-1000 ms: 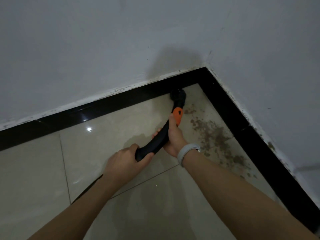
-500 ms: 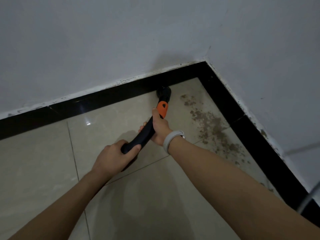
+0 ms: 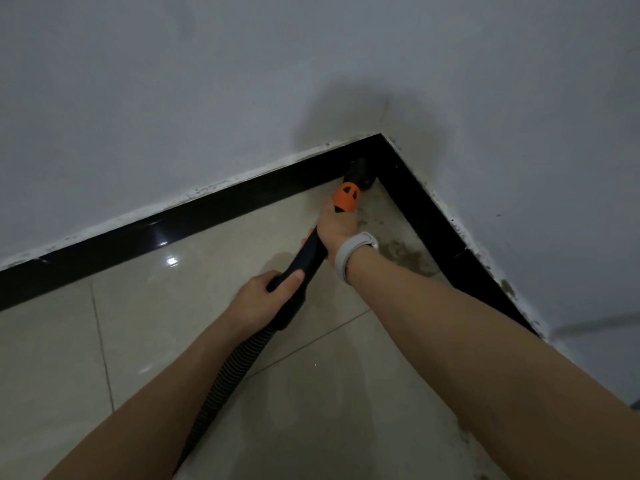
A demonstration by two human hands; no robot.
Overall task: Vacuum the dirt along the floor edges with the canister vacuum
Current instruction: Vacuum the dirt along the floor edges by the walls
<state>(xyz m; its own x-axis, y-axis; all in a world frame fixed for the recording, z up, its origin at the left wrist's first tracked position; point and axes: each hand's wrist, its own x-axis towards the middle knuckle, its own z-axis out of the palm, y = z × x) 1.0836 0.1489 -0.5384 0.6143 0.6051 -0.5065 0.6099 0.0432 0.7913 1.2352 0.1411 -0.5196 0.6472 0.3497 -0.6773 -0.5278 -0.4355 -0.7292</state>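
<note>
Gripping the vacuum wand [image 3: 308,258], both hands [image 3: 337,226]; nozzle [image 3: 356,173] against black skirting [image 3: 207,213]; dirt [image 3: 401,251] beside

Pale wristband [image 3: 350,254], grey walls [image 3: 173,98], perhaps scuffed.

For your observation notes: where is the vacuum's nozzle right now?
In the head view, the nozzle sits upper right of centre, tucked into the floor corner against the black skirting, just beyond the right hand.
</note>
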